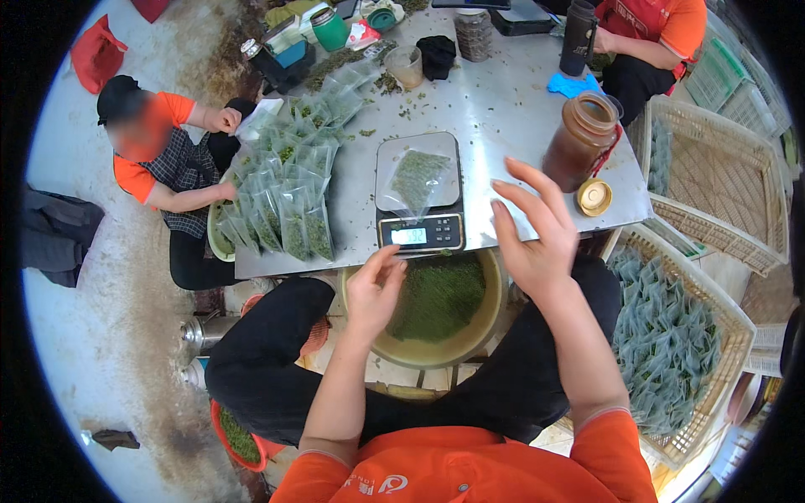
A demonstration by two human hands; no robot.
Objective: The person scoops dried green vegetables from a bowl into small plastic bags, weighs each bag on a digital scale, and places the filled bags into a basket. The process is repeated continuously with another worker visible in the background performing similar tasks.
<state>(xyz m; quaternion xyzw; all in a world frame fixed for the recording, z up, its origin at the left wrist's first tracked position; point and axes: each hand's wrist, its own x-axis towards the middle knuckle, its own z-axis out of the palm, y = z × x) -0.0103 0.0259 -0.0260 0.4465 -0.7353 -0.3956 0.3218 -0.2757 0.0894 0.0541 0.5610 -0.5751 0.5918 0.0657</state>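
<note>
On a digital scale (419, 232) at the table's near edge lies a clear plastic bag of green plant bits (420, 181); the scale's display is lit. My left hand (375, 289) is just below the scale's front left corner, thumb and forefinger close together, over the rim of a round tub (497, 302) of green plant material. Whether something thin sits between those fingertips cannot be told. My right hand (534, 229) is raised to the right of the scale, fingers apart and holding nothing. Many filled clear bags (286, 201) stand in rows left of the scale.
A brown jar (580, 141) and its gold lid (594, 197) are at the table's right. Crates (723, 339) with filled bags stand at the right. One person (170, 151) sits at the left, another (654, 38) at the far right. A red basin (239, 440) is at lower left.
</note>
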